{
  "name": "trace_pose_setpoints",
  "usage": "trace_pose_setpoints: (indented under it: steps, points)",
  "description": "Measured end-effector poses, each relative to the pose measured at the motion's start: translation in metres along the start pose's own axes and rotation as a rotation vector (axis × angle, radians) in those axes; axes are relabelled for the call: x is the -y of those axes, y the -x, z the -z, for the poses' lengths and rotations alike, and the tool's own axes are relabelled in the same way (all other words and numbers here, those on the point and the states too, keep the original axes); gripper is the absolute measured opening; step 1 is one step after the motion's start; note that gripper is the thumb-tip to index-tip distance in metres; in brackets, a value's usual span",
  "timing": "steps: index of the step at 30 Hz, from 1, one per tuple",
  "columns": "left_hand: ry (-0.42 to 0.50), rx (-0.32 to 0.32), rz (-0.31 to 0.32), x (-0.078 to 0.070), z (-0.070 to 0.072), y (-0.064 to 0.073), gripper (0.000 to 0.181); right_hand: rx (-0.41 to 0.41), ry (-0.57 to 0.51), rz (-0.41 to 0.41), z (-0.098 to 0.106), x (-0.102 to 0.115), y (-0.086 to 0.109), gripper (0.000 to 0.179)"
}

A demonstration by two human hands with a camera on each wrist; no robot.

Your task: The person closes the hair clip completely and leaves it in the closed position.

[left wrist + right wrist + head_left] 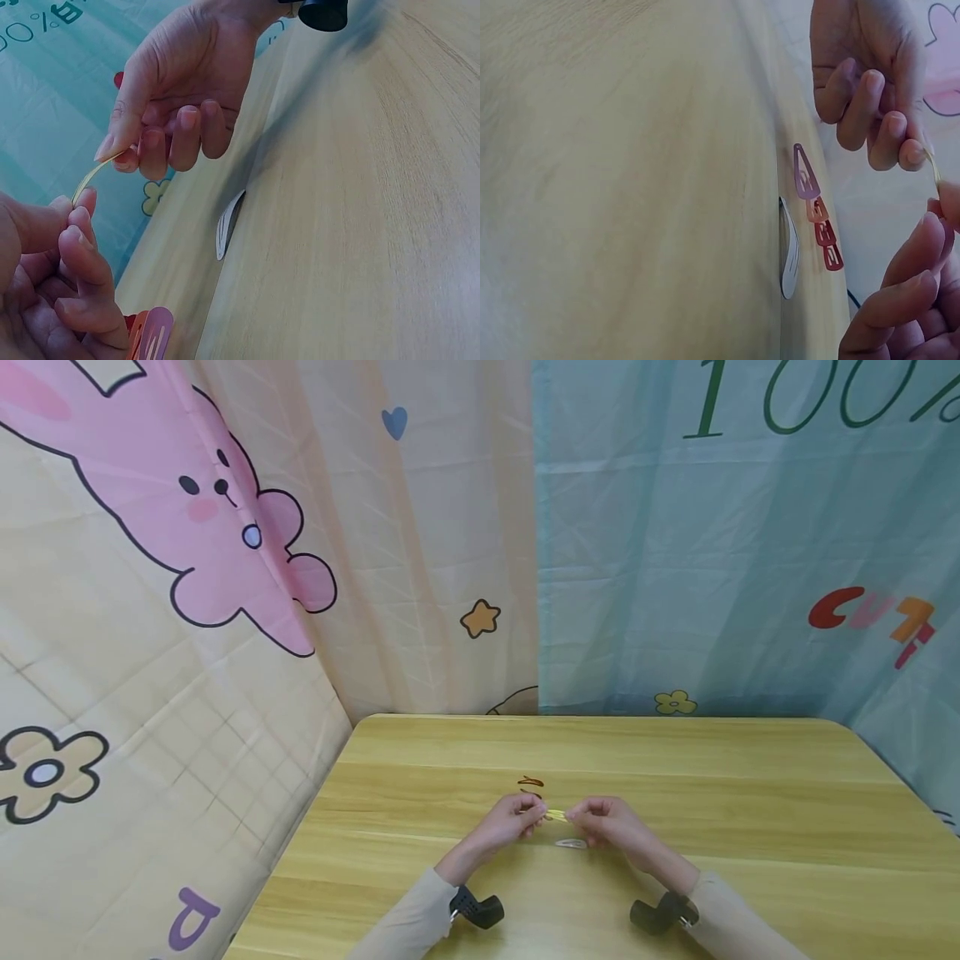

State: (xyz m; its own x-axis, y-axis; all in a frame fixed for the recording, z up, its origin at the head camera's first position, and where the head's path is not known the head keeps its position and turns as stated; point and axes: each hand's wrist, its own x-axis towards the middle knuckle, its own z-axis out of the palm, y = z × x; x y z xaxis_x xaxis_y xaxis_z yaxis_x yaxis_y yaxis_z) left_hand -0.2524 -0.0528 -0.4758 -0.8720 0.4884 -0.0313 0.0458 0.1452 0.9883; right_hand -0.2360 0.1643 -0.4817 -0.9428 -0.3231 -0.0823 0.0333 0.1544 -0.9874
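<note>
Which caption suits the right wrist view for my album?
Left hand and right hand pinch a yellow clip near a white clip and four coloured clips.

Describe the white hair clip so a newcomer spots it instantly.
Start at the table, then the left hand and right hand pinching a thin yellow item. Just below it in the head view lies the white hair clip, the only white one, apart from the row of coloured clips.

In the head view, blue cloth [675,543] bore "100%" [798,397] at two o'clock and "CU" [827,608] at three; pale cloth [97,635] bore "P" [180,928] at eight.
</note>
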Motion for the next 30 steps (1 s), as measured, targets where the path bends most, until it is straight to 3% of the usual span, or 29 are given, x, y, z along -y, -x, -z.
trace_pose_setpoints:
  steps: [9, 17, 22, 30]
  points:
    - [-0.015, -0.042, 0.011, 0.0, -0.003, 0.001, 0.019, -0.033, -0.003, -0.038, 0.0, -0.001, -0.001, 0.03]
    - [-0.082, -0.089, 0.005, 0.003, -0.004, 0.0, 0.018, -0.002, 0.004, -0.017, 0.002, -0.001, -0.001, 0.03]
    - [-0.119, -0.119, -0.003, 0.005, -0.001, 0.001, 0.018, 0.007, 0.012, -0.014, 0.004, -0.001, -0.002, 0.026]
    - [-0.088, -0.148, 0.016, 0.012, 0.01, 0.003, 0.024, -0.028, 0.042, -0.04, 0.005, -0.003, -0.003, 0.026]
